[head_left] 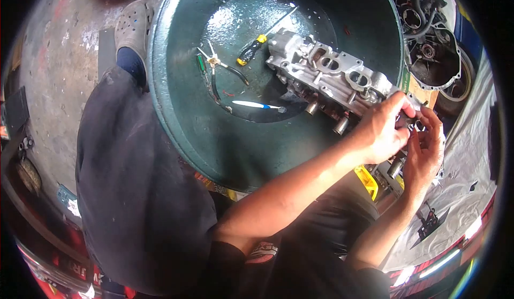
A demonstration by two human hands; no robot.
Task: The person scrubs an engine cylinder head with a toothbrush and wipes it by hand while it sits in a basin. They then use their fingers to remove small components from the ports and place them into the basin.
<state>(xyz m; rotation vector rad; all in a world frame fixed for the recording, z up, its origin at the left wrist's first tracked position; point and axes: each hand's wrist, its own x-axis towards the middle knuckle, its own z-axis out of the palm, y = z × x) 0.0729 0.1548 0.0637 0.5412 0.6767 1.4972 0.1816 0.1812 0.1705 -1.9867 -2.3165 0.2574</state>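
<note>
A silver metal engine part (332, 74) with oval ports lies tilted across the right side of a large green tub. My left hand (381, 130) is at its lower right end, fingers bent and pressed together around something too small to make out. Close beside it, my right hand (426, 149) has its fingertips curled in at the same end, with what they hold hidden. Inside the tub are a yellow-and-black screwdriver (251, 50), pliers (214, 62), a green-handled tool (202, 63) and a white-and-blue pen-like tool (254, 104).
The tub's rim (156, 79) curves beside my leg (134, 176) and a grey shoe (134, 26). Dark metal casings (433, 53) stand at the upper right. A yellow object (367, 182) sits below my forearms, and silvery sheeting (460, 154) lies at the right.
</note>
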